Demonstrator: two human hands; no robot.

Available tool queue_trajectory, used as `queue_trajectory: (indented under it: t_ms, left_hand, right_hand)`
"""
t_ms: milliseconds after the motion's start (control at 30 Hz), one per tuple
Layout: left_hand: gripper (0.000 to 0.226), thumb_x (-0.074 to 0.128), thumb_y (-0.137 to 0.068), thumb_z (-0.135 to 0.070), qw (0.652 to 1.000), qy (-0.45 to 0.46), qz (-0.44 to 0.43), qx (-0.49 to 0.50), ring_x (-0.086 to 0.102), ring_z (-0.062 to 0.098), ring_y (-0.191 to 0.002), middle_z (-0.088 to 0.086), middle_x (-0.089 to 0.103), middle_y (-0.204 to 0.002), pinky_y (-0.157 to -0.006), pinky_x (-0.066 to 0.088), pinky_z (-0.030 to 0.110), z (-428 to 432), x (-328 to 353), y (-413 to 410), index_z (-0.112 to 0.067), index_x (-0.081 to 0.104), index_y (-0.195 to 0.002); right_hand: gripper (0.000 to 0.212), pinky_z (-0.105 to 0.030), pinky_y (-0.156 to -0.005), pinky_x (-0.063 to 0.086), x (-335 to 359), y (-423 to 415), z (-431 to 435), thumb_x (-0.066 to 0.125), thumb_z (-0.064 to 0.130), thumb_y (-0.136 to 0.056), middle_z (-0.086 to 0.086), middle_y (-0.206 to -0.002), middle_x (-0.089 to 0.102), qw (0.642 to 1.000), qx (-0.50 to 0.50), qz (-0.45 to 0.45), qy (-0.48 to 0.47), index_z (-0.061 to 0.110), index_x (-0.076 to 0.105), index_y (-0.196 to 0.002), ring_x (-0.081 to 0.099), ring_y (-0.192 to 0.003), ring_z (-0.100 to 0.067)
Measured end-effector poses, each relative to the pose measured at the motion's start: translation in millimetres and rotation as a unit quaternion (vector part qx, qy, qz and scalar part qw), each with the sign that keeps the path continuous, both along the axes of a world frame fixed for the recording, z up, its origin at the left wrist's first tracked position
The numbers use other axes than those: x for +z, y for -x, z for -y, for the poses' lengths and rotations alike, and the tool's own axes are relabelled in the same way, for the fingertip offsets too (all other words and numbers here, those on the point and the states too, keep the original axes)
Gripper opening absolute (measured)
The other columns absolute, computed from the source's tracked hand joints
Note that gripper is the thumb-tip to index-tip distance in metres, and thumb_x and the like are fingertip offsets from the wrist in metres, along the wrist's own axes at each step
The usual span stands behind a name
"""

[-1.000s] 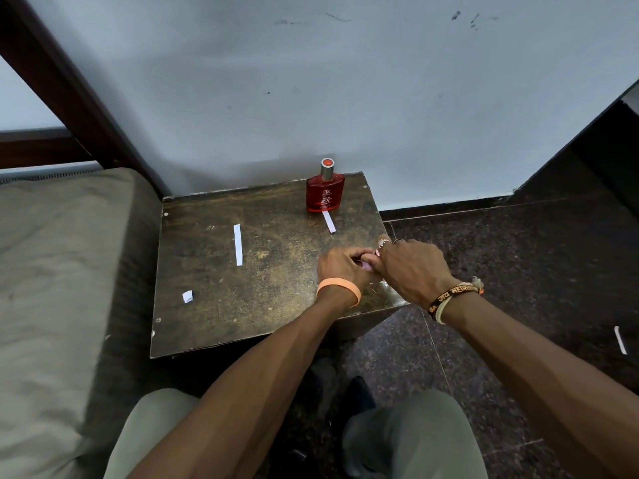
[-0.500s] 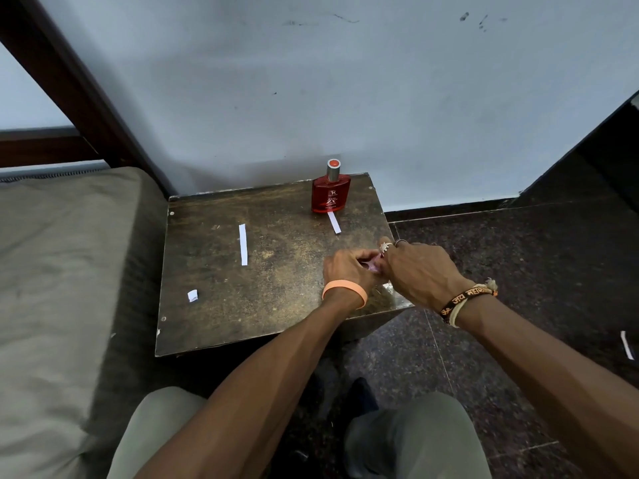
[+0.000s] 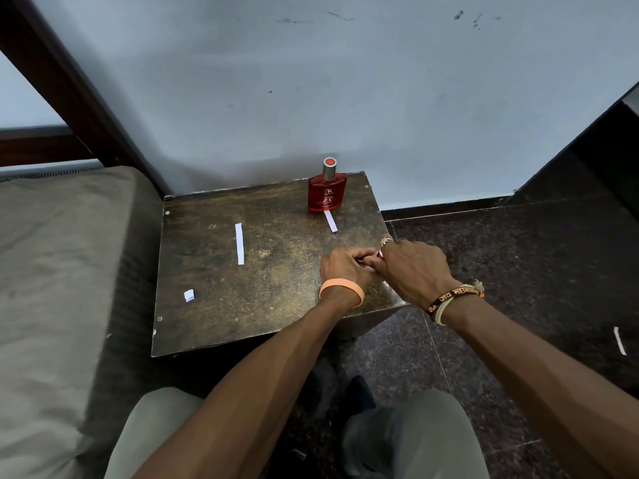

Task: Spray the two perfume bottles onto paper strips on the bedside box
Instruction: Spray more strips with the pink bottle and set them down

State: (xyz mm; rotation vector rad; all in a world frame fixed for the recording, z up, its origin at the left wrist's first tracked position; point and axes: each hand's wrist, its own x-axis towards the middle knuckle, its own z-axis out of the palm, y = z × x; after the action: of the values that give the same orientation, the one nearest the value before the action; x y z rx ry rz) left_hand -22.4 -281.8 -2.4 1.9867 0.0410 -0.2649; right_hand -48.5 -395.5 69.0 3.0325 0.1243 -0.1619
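Note:
A red perfume bottle (image 3: pixel 326 191) with a silver cap stands upright at the back right of the dark bedside box (image 3: pixel 214 305). One short paper strip (image 3: pixel 331 221) lies just in front of it, and a longer strip (image 3: pixel 239 243) lies mid-box. My left hand (image 3: pixel 344 267) and right hand (image 3: pixel 413 271) meet over the box's right edge. Their fingers curl round a small pinkish thing (image 3: pixel 372 262), which the fingers mostly hide.
A small folded paper scrap (image 3: pixel 188 295) lies near the box's left side. A bed with an olive mattress (image 3: pixel 52 271) adjoins the box on the left. Another paper strip (image 3: pixel 619 340) lies on the dark floor at right. My knees are below.
Both hands have stayed together at the box's right edge, with only slight finger movement. The bottle and strips have not moved.

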Motion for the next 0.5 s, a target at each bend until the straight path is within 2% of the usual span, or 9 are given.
queue_trajectory:
  t_ms: [133,200,300,400,500]
  left_hand:
    - [0.032,0.083,-0.064,-0.015,1.0,0.006,-0.017,-0.007,0.07,0.003,-0.072,-0.002,0.076,-0.085,-0.075,0.058,0.022,-1.0,1.6,-1.2,-0.019,0.077,-0.095]
    - [0.034,0.084,-0.063,-0.015,1.0,0.006,-0.017,-0.013,0.07,0.004,-0.073,-0.002,0.076,-0.085,-0.075,0.058,0.021,-1.4,1.1,-1.8,-0.02,0.077,-0.095]
    - [0.03,0.081,-0.065,-0.015,1.0,-0.01,-0.013,-0.001,0.069,0.004,-0.073,-0.004,0.076,-0.083,-0.073,0.058,0.02,-0.2,1.7,-1.2,-0.023,0.077,-0.094]
    - [0.026,0.079,-0.067,-0.017,1.0,-0.01,-0.009,0.005,0.068,0.002,-0.069,-0.003,0.076,-0.082,-0.07,0.057,0.018,-0.3,3.5,-1.0,-0.023,0.077,-0.092]
    - [0.033,0.084,-0.062,-0.016,1.0,0.0,-0.014,-0.003,0.068,0.0,-0.069,-0.003,0.076,-0.085,-0.071,0.056,0.015,-1.4,2.4,-0.1,-0.02,0.077,-0.094]
  right_hand:
    - [0.036,-0.041,-0.07,0.056,2.6,3.0,1.0,0.037,0.045,-0.103,-0.006,-0.107,0.065,0.999,0.032,-0.012,-0.019,0.015,0.049,-0.12,0.064,-0.098,-0.028]
    - [0.041,-0.039,-0.068,0.054,1.4,3.3,-1.1,0.034,0.047,-0.103,-0.006,-0.105,0.067,1.0,0.027,0.002,0.001,0.014,0.049,-0.121,0.065,-0.098,-0.028]
    - [0.045,-0.039,-0.065,0.05,0.6,-0.1,-2.8,0.033,0.053,-0.102,-0.008,-0.101,0.068,0.999,-0.005,-0.004,-0.034,0.014,0.052,-0.114,0.066,-0.094,-0.03]
    - [0.038,-0.041,-0.071,0.055,1.1,2.4,0.5,0.037,0.047,-0.102,-0.008,-0.1,0.066,0.994,-0.014,-0.019,-0.102,0.015,0.053,-0.112,0.065,-0.089,-0.028]
    - [0.042,-0.038,-0.067,0.054,-0.8,5.5,0.3,0.039,0.053,-0.1,-0.007,-0.092,0.068,0.996,-0.021,0.015,-0.08,0.014,0.057,-0.103,0.066,-0.085,-0.027]
